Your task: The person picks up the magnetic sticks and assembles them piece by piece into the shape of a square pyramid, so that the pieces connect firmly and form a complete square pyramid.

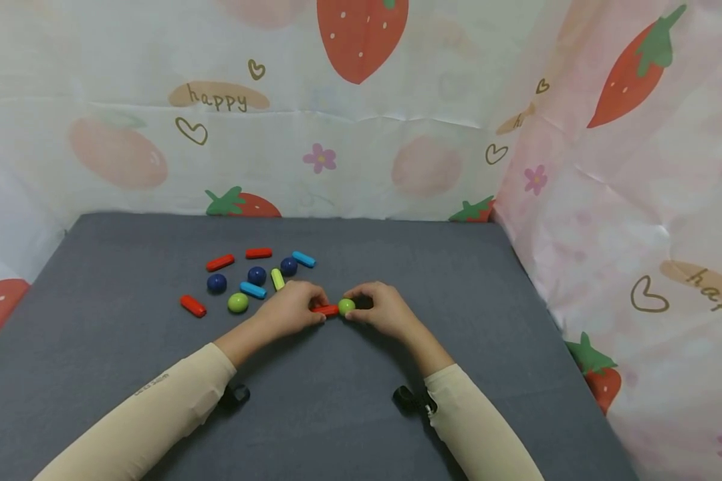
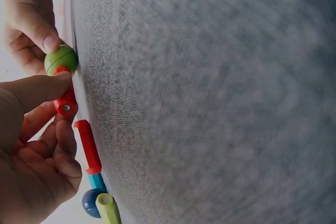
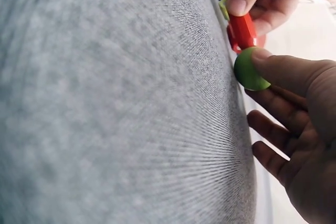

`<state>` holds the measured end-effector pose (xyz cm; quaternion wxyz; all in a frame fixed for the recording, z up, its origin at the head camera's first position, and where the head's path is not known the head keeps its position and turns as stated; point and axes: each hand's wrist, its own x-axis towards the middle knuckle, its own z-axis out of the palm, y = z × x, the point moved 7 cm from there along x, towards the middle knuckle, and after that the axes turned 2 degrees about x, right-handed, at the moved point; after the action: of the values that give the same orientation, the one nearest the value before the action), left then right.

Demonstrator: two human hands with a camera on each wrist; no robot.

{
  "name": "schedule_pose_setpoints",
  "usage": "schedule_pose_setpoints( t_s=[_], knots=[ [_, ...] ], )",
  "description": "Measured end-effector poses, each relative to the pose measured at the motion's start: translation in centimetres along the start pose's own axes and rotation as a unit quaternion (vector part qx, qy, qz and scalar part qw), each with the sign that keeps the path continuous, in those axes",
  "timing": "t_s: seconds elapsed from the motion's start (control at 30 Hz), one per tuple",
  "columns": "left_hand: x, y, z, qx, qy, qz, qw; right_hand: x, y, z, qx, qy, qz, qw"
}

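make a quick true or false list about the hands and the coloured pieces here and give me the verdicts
1. The left hand pinches a red rod. True.
2. The right hand is holding nothing. False: it pinches a green ball.
3. The held rod and ball are touching. True.
4. Three dark blue balls lie on the grey surface. True.
5. In the head view, the loose green ball lies to the right of both hands. False: it lies to their left.
6. Both sleeves are black. False: they are pale beige.
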<state>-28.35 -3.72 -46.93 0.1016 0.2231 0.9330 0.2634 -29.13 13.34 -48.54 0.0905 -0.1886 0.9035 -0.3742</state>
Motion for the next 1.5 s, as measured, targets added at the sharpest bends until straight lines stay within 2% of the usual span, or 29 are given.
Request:
schedule_pose_setpoints(
  t_s=[0.7, 1.13, 1.5],
  knots=[
    [0.07, -0.29, 0.08, -0.010, -0.002, 0.001, 0.9999, -0.17, 0.19, -0.05, 0.009, 0.003, 0.006, 1.000],
    [-0.19, -0.13, 0.01, -0.008, -0.003, 0.015, 0.9998, -0.19, 0.06, -0.04, 0.010, 0.007, 0.003, 1.000],
    [-0.41, -0.59, -0.33, -0.005, 0.002, 0.025, 0.9997, -0.11, 0.26, -0.03, 0.013, 0.005, 0.010, 1.000]
  ],
)
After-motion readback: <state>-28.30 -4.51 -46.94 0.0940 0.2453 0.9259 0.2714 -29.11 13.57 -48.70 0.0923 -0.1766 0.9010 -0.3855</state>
